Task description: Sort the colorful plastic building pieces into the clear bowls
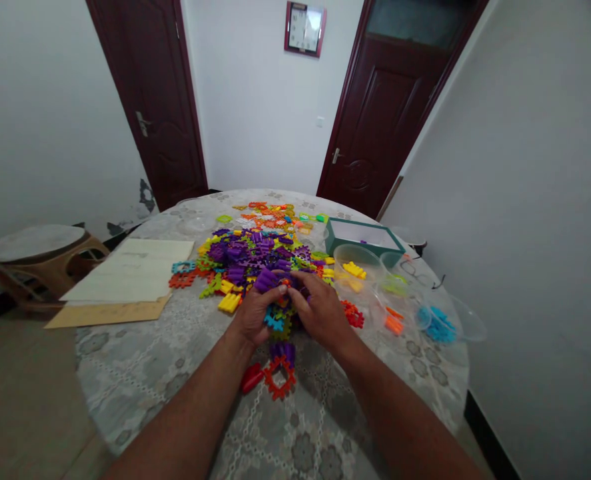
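My left hand [255, 313] is closed on a purple toy building piece [266, 280], with its thumb pressed toward the middle. Meeting it from the other side, my right hand [320, 310] has its fingers bent and thumb against the same spot. A small orange-red bit shows between the thumbs; what exactly the right fingers grip is hidden. Behind the hands lies a heap of plastic gear pieces [255, 250], mostly purple, with yellow and green ones. Below the hands are a blue gear piece [274, 320], a red gear ring [279, 379] and a red rounded piece [252, 378].
Clear plastic bowls [342, 257] with yellow, orange and blue pieces [439, 325] stand at the right. Behind them is a green-edged box [362, 241]. Paper sheets [130, 270] overhang the table's left edge. More orange pieces [270, 217] lie at the back.
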`<state>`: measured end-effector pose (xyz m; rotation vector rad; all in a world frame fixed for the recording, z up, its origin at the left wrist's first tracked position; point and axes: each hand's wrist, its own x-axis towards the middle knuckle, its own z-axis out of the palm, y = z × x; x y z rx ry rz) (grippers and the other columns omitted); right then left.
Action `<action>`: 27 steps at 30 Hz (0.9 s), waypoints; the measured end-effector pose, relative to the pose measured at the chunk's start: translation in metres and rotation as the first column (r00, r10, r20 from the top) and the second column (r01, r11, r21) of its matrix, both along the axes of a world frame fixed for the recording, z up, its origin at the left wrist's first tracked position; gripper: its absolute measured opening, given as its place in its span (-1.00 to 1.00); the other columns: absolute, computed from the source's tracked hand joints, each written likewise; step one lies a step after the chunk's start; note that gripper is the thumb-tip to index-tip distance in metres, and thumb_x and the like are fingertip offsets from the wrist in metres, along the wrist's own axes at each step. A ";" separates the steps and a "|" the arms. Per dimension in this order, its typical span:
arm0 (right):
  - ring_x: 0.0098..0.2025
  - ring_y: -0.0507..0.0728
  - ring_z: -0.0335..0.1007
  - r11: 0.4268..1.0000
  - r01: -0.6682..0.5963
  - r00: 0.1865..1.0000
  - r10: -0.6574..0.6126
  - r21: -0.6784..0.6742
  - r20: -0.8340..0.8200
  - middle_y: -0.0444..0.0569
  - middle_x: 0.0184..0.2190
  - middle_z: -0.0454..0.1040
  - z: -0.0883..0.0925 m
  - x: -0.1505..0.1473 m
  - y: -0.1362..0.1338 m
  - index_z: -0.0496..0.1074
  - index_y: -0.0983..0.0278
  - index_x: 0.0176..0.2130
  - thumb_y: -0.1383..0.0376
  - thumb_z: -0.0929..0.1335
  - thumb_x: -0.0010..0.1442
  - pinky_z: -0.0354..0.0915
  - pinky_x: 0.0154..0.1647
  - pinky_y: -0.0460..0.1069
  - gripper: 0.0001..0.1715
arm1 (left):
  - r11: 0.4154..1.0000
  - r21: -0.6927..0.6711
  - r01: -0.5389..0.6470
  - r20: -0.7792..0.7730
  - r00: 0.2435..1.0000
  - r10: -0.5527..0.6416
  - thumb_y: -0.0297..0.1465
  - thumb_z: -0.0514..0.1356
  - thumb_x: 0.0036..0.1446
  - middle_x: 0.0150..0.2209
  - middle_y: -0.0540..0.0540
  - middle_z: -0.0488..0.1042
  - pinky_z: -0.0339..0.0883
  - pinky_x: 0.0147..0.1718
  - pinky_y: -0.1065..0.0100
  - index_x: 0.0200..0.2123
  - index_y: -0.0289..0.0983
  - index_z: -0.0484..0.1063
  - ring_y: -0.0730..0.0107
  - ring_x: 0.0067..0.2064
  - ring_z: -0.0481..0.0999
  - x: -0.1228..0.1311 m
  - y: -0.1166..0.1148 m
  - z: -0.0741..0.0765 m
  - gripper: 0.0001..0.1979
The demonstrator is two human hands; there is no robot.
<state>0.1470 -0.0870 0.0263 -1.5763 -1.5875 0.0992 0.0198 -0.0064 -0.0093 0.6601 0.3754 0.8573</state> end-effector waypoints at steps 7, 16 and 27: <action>-0.04 0.20 0.54 0.990 0.112 0.983 -0.098 0.085 -0.157 0.02 -0.04 0.60 -0.009 -0.006 0.001 0.52 0.19 0.11 0.26 0.41 0.34 0.45 0.05 0.11 -0.65 | 0.984 -0.177 -0.016 -0.005 1.000 0.015 -0.36 0.38 0.23 -0.18 -0.13 0.70 0.65 -0.13 0.19 -0.07 -0.23 0.58 0.15 -0.15 0.73 0.003 0.005 0.008 -0.79; 0.00 0.17 0.51 0.961 0.125 0.988 -0.099 0.248 -0.115 0.03 -0.02 0.56 -0.009 -0.005 -0.003 0.48 0.18 0.13 0.29 0.36 0.40 0.43 0.10 0.08 -0.67 | 0.955 -0.295 -0.019 -0.027 1.000 0.012 -0.54 0.20 0.32 -0.23 -0.11 0.69 0.66 -0.18 0.20 -0.08 -0.25 0.58 0.28 -0.30 0.71 0.001 0.006 0.011 -0.81; -0.04 0.19 0.51 0.963 0.166 0.981 -0.140 0.213 -0.134 0.04 -0.05 0.56 -0.013 0.003 -0.003 0.48 0.21 0.11 0.34 0.36 0.35 0.44 0.05 0.10 -0.66 | 0.984 -0.181 -0.001 -0.082 0.997 -0.014 -0.49 0.25 0.29 -0.21 -0.14 0.67 0.64 -0.37 0.24 -0.01 -0.24 0.55 0.24 -0.36 0.69 -0.004 0.007 0.013 -0.78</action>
